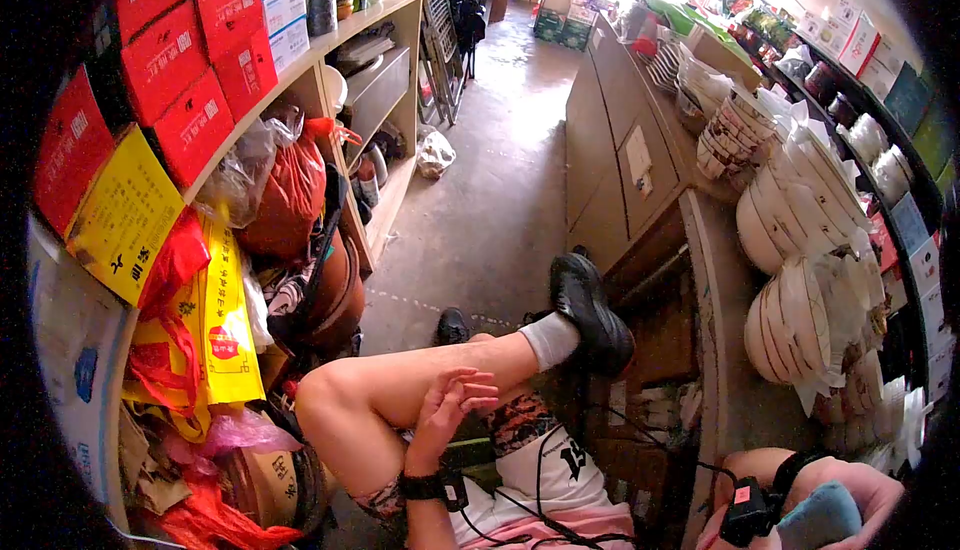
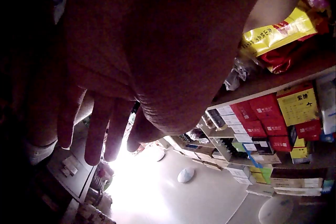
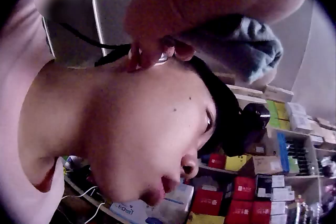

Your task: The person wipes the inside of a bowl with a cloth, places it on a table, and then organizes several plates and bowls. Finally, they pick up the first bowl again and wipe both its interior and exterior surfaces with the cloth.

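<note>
My left hand (image 1: 455, 410) is held up over my lap, beside the bare crossed leg (image 1: 430, 380), fingers loosely extended and nothing in them. The left wrist view has that hand (image 2: 152, 61) dark and close, its fingers spread against the bright room. At the lower right of the head view, my right hand (image 1: 865, 485) grips a folded blue-grey cloth (image 1: 822, 518). In the right wrist view this hand (image 3: 194, 8) is raised beside the person's head, fingertips right at the ear, with the cloth (image 3: 244, 48) bunched in the palm.
Stacked bowls (image 1: 800, 195) in plastic wrap line the right-hand counter (image 1: 735, 320). On the left, a wooden shelf (image 1: 385, 10) holds red boxes (image 1: 180, 50), with bags (image 1: 235, 320) beneath. A black shoe (image 1: 590, 315) sticks out toward the cabinet (image 1: 620, 140). Black cables (image 1: 545, 470) cross my lap.
</note>
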Demonstrator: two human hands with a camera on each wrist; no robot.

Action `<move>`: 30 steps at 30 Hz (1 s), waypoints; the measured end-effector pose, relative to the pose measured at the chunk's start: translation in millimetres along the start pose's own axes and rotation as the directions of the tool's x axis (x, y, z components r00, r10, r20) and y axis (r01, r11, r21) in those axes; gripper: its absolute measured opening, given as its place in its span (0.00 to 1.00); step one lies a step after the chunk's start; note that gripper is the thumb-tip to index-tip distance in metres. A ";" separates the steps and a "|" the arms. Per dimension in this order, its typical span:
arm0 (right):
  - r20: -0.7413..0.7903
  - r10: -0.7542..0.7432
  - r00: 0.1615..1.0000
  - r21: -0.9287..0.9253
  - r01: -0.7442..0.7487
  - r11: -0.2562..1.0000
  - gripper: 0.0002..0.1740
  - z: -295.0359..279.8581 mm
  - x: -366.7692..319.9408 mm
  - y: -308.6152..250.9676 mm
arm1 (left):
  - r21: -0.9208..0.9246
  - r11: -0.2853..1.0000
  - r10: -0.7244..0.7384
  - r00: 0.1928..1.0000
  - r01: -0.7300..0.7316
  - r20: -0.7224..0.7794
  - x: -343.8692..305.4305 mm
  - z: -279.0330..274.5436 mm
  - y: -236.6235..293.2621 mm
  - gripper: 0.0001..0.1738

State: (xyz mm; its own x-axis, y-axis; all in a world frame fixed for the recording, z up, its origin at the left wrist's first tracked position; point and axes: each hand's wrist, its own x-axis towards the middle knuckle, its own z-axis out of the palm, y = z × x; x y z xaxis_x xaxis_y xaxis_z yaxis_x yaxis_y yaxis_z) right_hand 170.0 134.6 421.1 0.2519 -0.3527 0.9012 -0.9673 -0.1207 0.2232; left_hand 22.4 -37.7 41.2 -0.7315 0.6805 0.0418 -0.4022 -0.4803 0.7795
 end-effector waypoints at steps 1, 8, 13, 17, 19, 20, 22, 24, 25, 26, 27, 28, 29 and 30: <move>0.011 -0.009 1.000 -0.004 0.009 1.000 0.18 -0.5 0.5 -1.0 | 0.005 1.000 0.000 1.000 0.000 0.003 0.1 0.3 0.2 0.18; -0.015 -0.004 1.000 -0.039 0.003 0.999 0.26 5.9 2.0 -8.4 | -0.010 1.000 0.005 1.000 -0.005 0.013 1.5 -2.6 -1.1 0.18; -0.084 0.060 0.995 -0.064 -0.066 0.996 0.23 7.6 -6.2 -17.9 | -0.011 1.000 0.021 1.000 -0.021 0.001 1.2 -0.5 0.4 0.18; -0.198 0.167 0.966 -0.044 -0.179 0.983 0.27 20.3 -3.4 -8.5 | -0.010 1.000 0.025 1.000 -0.025 0.014 -0.5 -1.1 -0.3 0.18; -0.278 0.203 0.939 -0.067 -0.229 0.971 0.27 27.7 -2.4 2.3 | 0.019 1.000 0.015 1.000 -0.014 -0.009 -1.8 0.3 2.3 0.18; -0.258 0.175 0.950 -0.022 -0.186 0.982 0.27 27.4 -1.8 11.1 | 0.046 0.999 -0.004 1.000 0.005 -0.022 -1.8 1.2 3.8 0.18; -0.242 0.145 0.960 0.029 -0.142 0.989 0.28 27.0 -1.9 16.4 | 0.035 0.999 -0.020 1.000 0.020 -0.017 -1.2 2.0 7.9 0.19; -0.183 0.314 0.932 0.214 -0.274 0.938 0.26 24.3 -2.3 14.2 | 0.025 0.999 -0.038 0.999 0.038 -0.012 -1.9 0.4 6.6 0.19; -0.185 0.314 0.931 0.219 -0.273 0.937 0.26 23.9 -2.1 11.7 | 0.018 1.000 -0.017 1.000 0.017 -0.002 -0.9 -1.0 3.9 0.19; -0.181 0.316 0.931 0.180 -0.284 0.942 0.25 24.0 -1.9 7.9 | 0.011 1.000 0.005 1.000 -0.005 0.009 -0.7 -1.5 2.5 0.19; -0.177 0.317 0.932 0.140 -0.295 0.945 0.24 23.5 -2.0 3.9 | 0.013 1.000 0.007 1.000 -0.007 0.005 -1.4 -0.9 2.4 0.19; -0.178 0.316 0.932 0.144 -0.293 0.945 0.24 22.3 -2.7 -0.7 | 0.014 1.000 0.014 1.000 -0.014 0.008 -2.1 2.6 6.5 0.20; -0.172 0.302 0.938 0.106 -0.287 0.952 0.23 20.9 -3.3 -4.8 | 0.015 1.000 0.021 1.000 -0.021 0.011 -2.6 3.8 9.3 0.20; -0.164 0.289 0.943 0.066 -0.282 0.957 0.22 19.7 -4.4 -8.8 | 0.015 1.000 0.020 1.000 -0.020 0.008 -2.8 2.7 9.6 0.20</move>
State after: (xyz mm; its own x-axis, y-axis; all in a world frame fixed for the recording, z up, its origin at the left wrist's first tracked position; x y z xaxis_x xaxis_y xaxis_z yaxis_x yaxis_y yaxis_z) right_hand 178.0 118.9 407.8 -0.0471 -0.2157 0.9753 -0.9949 -0.0768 -0.0651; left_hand 22.1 -42.8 50.2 -0.7348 0.6753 0.0628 -0.3792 -0.4858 0.7875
